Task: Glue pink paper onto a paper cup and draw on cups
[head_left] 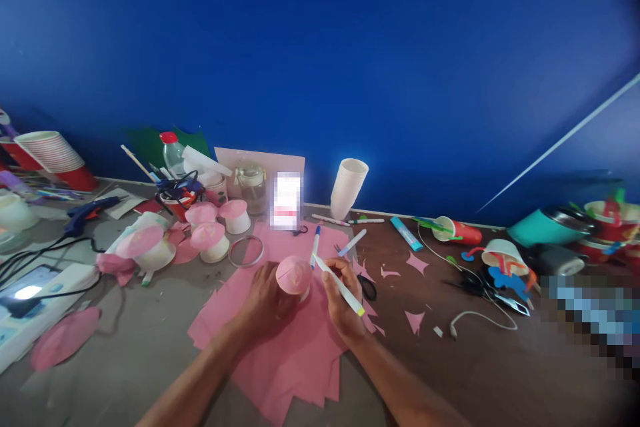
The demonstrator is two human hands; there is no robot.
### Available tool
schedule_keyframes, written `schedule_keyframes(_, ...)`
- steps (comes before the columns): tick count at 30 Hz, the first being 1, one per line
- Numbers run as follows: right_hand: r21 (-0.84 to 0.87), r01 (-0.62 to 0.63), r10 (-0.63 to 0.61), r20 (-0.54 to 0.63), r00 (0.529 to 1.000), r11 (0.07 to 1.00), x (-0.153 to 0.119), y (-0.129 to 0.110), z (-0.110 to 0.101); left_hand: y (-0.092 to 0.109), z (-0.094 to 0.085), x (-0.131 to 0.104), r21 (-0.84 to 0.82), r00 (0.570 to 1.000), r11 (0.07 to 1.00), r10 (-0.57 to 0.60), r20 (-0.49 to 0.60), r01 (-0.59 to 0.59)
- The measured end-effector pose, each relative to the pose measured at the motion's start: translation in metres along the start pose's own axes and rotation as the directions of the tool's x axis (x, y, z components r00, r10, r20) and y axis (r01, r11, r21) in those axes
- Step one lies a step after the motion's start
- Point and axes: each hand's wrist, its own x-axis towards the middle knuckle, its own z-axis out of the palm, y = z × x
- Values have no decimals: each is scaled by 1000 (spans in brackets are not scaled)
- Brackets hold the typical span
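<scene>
Far left, some small white paper cups with round pink paper tops [209, 238] sit on the grey-brown desk [150, 353]. Next to them, at about 4 o'clock, lies a thin round ring [246, 251]

Then comes the left hand [267, 300]. Its grip is wrapped round one small round cup with a pink paper top [294, 273]. The cup is at about 2 o'clock from the middle of that hand, over the flat pink paper sheets [295, 360]. The pink top looks up, and a thin line runs over it. The left hand is the one nearer to this cup, as it touches it

Just past the cup, at about 1 o'clock, a slim white and blue marker [316, 247] lies on the pink sheets

Next is the right hand [346, 300]. Its grip pinches a long white marker with a yellow end [345, 290]. The marker is tilted: its thin tip aims between 10 and 11 o'clock, and its yellow end aims between 4 and 5. From this grip, the cup is just beside it, at about 9 o'clock. The tip looks apart from the pink top
</scene>
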Motion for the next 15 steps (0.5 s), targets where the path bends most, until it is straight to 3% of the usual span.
schedule_keyframes(15,38,-66,67,-19,998,997,1,6,2,-4,1,-4,-67,1000,998,-12,-1,12)
